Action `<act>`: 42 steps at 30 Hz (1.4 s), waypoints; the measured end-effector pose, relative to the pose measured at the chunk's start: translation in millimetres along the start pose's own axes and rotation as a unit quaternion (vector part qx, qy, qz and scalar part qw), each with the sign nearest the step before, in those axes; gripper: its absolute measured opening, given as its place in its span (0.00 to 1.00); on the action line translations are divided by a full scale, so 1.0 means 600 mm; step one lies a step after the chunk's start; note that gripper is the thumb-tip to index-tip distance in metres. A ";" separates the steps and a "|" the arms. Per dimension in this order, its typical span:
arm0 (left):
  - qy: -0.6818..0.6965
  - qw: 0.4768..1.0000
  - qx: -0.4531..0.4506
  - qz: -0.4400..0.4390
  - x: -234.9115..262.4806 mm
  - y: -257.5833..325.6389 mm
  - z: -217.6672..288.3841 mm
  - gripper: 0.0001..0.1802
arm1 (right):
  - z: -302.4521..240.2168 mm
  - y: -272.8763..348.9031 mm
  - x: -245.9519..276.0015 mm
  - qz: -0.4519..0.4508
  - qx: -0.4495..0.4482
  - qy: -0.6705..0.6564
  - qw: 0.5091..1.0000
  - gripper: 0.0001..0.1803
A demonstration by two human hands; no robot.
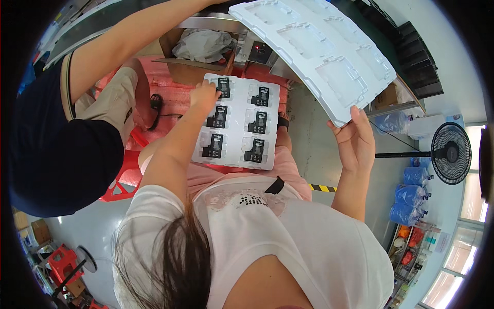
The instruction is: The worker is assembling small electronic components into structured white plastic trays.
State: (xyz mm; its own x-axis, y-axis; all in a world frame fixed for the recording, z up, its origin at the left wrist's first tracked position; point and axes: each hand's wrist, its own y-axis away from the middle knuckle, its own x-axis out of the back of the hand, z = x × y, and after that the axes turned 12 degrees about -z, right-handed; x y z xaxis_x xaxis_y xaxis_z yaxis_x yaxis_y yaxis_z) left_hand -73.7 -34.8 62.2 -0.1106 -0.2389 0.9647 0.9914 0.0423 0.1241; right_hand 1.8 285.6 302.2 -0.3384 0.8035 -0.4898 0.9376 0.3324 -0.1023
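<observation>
A white plastic tray [235, 123] lies across my lap, with several flat black phone batteries [215, 145] set in its recesses in two columns. My left hand [205, 97] is at the tray's far left, its fingers curled and closed at the edge of the top left battery [224, 87]. At the right, a second white plastic tray [314, 67] stands tilted, its visible recesses holding no batteries. The fingers of my right hand [356, 141] are closed on that tray's near corner.
To my left sits another person [67, 149], one arm stretched forward. Ahead, a cardboard box [193, 69] holds clear plastic bags. A metal bench edge [206, 22] runs along the far side. Black trays [414, 62] and a black fan [451, 153] stand at the right.
</observation>
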 end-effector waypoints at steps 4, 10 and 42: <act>-0.013 0.998 0.048 -0.042 -0.009 -0.006 0.063 0.23 | 0.000 0.009 0.002 0.004 0.011 -0.006 1.000 0.17; -0.051 0.974 0.213 -0.054 -0.068 -0.058 0.086 0.25 | -0.004 0.035 0.005 0.031 0.028 0.013 0.999 0.17; 0.822 0.566 -0.062 -0.011 0.198 0.226 0.049 0.18 | 0.226 0.117 0.055 -0.177 -0.207 0.338 0.901 0.19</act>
State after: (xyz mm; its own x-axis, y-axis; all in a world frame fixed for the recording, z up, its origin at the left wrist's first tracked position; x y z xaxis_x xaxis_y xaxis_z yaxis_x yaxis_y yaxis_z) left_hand 45.7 -28.8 200.5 -0.0101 -0.8216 -0.5699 0.9996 -0.0233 0.0159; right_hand 67.6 268.3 161.3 -0.7136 0.6812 0.1634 0.6979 0.6708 0.2509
